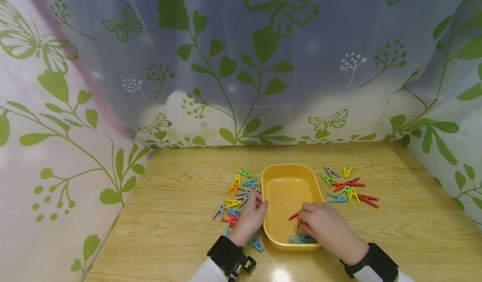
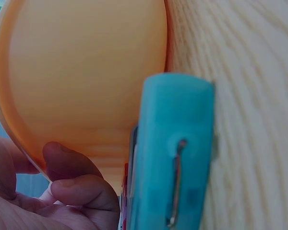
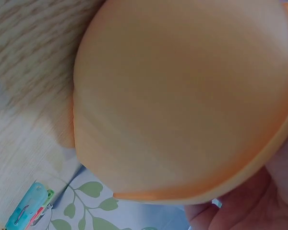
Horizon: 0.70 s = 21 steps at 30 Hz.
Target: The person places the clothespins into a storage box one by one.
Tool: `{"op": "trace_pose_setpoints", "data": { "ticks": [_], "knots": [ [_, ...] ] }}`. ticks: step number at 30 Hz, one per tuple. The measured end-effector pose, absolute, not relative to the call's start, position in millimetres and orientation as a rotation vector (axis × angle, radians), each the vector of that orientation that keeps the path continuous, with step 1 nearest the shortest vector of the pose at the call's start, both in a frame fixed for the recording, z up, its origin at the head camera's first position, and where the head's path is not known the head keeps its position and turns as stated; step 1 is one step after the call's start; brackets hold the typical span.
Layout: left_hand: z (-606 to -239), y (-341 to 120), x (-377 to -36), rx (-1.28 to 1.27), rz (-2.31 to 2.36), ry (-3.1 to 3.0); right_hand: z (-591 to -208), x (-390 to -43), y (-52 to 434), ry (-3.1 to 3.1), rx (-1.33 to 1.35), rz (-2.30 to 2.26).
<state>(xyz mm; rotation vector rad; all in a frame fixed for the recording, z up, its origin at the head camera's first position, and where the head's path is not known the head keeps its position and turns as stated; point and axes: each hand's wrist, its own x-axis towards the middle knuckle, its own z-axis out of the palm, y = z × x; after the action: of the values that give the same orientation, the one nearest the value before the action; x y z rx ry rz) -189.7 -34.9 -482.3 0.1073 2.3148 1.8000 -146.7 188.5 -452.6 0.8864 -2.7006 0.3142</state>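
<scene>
A yellow plastic tub (image 1: 290,190) stands on the table. My left hand (image 1: 251,217) holds its left rim, with curled fingers (image 2: 79,187) against the outer wall. Reaching over the right wall, my right hand (image 1: 325,227) pinches a red clothespin (image 1: 294,216) inside the tub; its fingertips are partly hidden in the right wrist view. Teal clothespins (image 1: 301,238) lie at the tub's near end. Beside my left hand is a pile of mixed clothespins, including a yellow one (image 1: 232,203) and a grey one (image 1: 219,211). A teal clothespin (image 2: 175,148) looms close in the left wrist view.
To the tub's right lies another scattered group of clothespins, with red (image 1: 368,200), blue (image 1: 337,198) and grey (image 1: 331,172) ones. The wooden table (image 1: 169,215) ends at a leaf-and-butterfly patterned curtain (image 1: 233,85) behind and at both sides.
</scene>
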Motion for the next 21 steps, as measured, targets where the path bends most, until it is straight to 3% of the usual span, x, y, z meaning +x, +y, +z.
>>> {"op": "trace_pose_setpoints", "data": {
  "ticks": [14,21],
  "knots": [
    [-482.8,-34.4,-188.8,0.117,1.796,2.327,-447.6,-148.9,191.6,-2.700,0.885,0.328],
    [-483.4,-34.6,-189.0,0.119,1.802,2.332,-443.1,-157.2,204.4,-2.651,0.725,0.346]
  ]
}}
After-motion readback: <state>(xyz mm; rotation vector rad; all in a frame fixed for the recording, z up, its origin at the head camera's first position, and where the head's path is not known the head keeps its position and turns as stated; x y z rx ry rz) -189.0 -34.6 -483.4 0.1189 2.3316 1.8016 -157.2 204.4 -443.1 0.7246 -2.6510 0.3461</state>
